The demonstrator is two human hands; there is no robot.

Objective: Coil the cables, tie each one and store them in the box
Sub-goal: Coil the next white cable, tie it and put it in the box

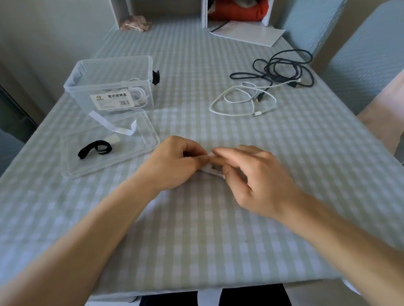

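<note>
My left hand and my right hand meet at the table's middle over a small white cable bundle, mostly hidden under them. Both hands pinch a white tie strip at its top. A loose white cable lies at the right, partly under a tangled black cable. The clear box stands at the left with a white coiled cable inside. Its lid lies in front, bearing a black strap and white strips.
A white shelf unit with an orange bundle stands at the table's far edge, papers beside it. Blue-covered chairs stand at the right. A black object sits behind the box.
</note>
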